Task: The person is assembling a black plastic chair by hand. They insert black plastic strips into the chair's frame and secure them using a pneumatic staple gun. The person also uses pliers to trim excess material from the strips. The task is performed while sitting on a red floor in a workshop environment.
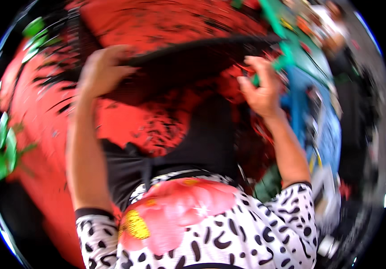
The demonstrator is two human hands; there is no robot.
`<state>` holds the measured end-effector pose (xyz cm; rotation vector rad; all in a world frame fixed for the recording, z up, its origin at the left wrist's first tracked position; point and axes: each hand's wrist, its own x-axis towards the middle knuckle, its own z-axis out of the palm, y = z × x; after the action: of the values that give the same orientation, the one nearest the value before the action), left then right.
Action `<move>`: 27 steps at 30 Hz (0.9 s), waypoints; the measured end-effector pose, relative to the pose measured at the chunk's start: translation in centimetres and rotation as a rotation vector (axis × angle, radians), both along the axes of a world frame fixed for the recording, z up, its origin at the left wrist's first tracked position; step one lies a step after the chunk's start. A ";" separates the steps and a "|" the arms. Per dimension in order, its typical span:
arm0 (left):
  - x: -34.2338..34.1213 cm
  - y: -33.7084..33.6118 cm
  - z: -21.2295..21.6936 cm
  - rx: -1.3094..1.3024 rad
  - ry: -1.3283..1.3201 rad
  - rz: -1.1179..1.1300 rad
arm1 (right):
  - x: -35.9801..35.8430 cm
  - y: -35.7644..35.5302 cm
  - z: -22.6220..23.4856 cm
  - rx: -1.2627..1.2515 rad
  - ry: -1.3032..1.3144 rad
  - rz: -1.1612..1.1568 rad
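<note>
A wide dark piece, apparently black fabric (175, 71) with a thicker curved upper edge, stretches in front of me above my lap. At its left end my left hand (103, 69) has its thumb and fingers closed round the edge, though motion blurs the grip. My right hand (260, 87) is near the right end, with fingers curled round a small green-handled tool (256, 80). Blur hides the tool's kind and whether its tip touches the fabric. Red strands show next to that hand.
Black scraps (161, 134) lie scattered over the red ground sheet (125, 119). Glossy green leaves (4, 154) stand at the left. To the right are a green frame (271, 20) and a blue surface (296, 98) with clutter. Another person (332, 27) is at the far right.
</note>
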<state>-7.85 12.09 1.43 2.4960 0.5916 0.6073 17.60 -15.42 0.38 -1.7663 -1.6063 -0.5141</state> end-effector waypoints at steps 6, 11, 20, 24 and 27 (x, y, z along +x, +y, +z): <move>2.3 4.3 -2.0 -0.247 0.082 -0.078 | 3.3 -16.6 -2.6 -0.192 0.179 -0.525; 2.1 4.8 -2.7 -0.287 0.076 -0.091 | 12.4 -31.7 -0.8 -0.271 0.302 -1.130; 1.3 4.4 -1.6 -0.292 0.114 -0.077 | 15.7 -39.8 -2.7 -1.321 0.549 -1.268; 1.4 3.2 -1.1 -0.249 0.065 -0.043 | 19.5 -44.1 -5.4 -1.493 0.587 -1.136; 2.6 2.4 -1.6 -0.067 -0.015 -0.034 | 23.7 -57.3 -6.6 -1.436 0.185 -1.019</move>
<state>-5.27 14.53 -0.15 2.4316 0.5540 0.5838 41.34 -72.68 -6.17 -3.5205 -0.6957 0.6209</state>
